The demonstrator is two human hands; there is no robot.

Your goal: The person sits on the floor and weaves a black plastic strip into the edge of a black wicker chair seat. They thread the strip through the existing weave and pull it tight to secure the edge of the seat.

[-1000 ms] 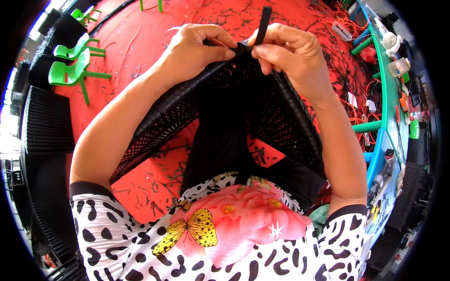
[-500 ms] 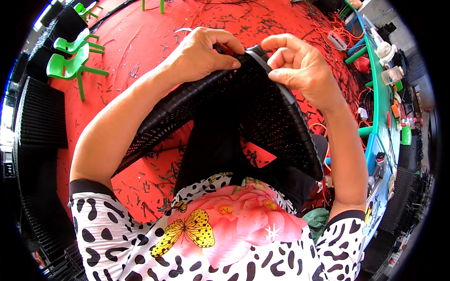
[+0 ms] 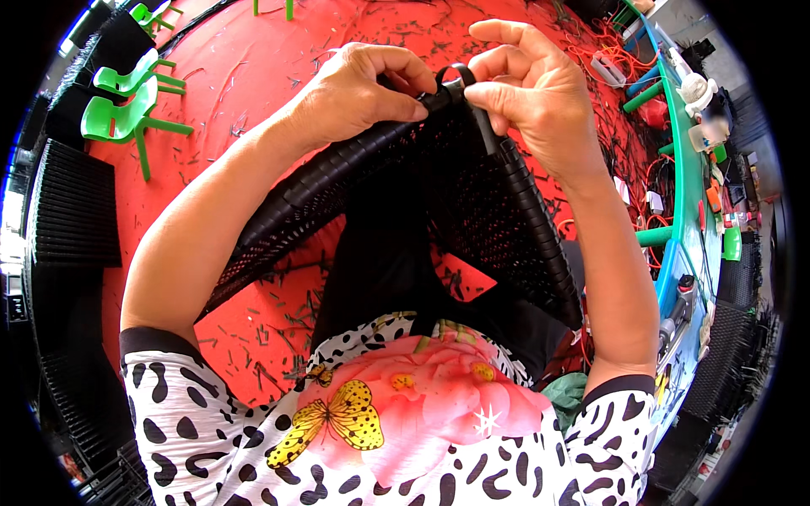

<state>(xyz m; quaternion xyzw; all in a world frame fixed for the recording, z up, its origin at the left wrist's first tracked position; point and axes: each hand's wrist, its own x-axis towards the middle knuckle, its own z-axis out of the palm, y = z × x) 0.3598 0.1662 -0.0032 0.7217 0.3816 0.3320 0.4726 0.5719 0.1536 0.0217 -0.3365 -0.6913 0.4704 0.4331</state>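
A black woven wicker piece (image 3: 299, 202) with wrapped edges rests over my lap, its two sides meeting at a corner in front of me. My left hand (image 3: 363, 93) pinches the wrapped edge just left of that corner. My right hand (image 3: 540, 101) is at the other side of the corner, thumb and forefinger closed on a flat dark strip (image 3: 483, 126). The strip makes a small loop above the corner, and part of it hangs down below the right fingers. Whether the left fingers also hold the strip's other end is hidden.
Short dark offcuts (image 3: 253, 358) litter the red floor (image 3: 228, 84). Green chairs (image 3: 122, 118) stand at the left beside stacked black woven pieces (image 3: 76, 202). To the right runs a green-edged workbench (image 3: 688, 194) with tools and jars; orange cords and a power strip (image 3: 607, 72) lie near it.
My right hand has risen slightly and drawn left, its fingers straighter. The strip, which lay along the right edge, now arches in a loop over the corner. The left hand has barely moved.
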